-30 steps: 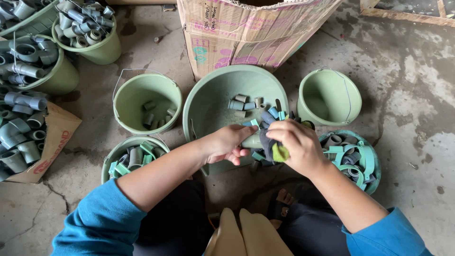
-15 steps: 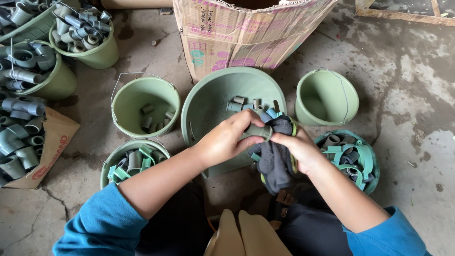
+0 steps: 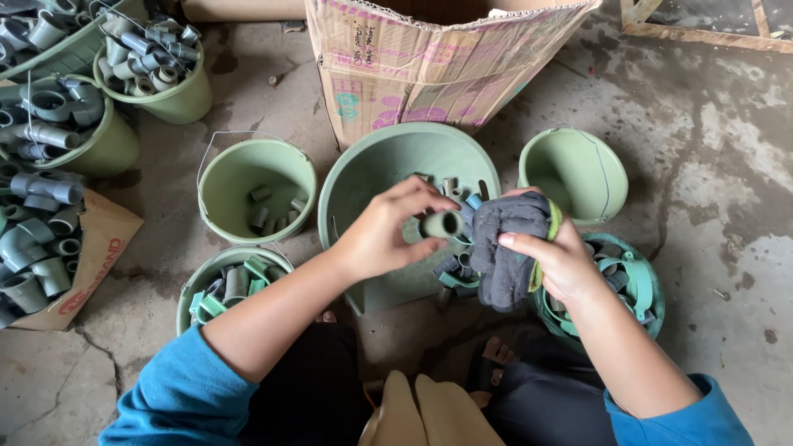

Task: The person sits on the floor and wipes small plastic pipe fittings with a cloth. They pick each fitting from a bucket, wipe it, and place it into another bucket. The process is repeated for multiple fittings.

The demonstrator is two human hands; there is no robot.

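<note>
The fingers of the left hand [image 3: 384, 235] are curled round a short grey pipe fitting [image 3: 442, 224], thumb beneath it and fingertips over its top, so the fitting sticks out past the fingertips with its open round end facing up toward the camera. Just beside those fingertips, to their right, the right hand [image 3: 562, 260] is closed on a dark grey cloth [image 3: 505, 248]; its thumb presses across the front of the cloth and its other fingers wrap behind, with a strip of yellow-green backing showing along the cloth's edge against the palm. The cloth bunches out past the thumb and hangs below it, its near fold touching or nearly touching the fitting; which, cannot be told. Directly under both sets of fingers lies a wide green basin [image 3: 388, 165] holding a few loose fittings. Beyond the basin stands an open cardboard box [image 3: 429, 66]. Left of the left hand's fingers is a green bucket [image 3: 239, 177] with a few fittings at its bottom, and nearer the left forearm a smaller bucket [image 3: 216, 271] packed with grey and green pieces. Right of the right hand's fingers sits another green bucket [image 3: 578, 169], and below that wrist a container of teal clips [image 3: 640, 285]. Far to the left are more buckets and a tray of grey pipe elbows [image 3: 37, 248].
</note>
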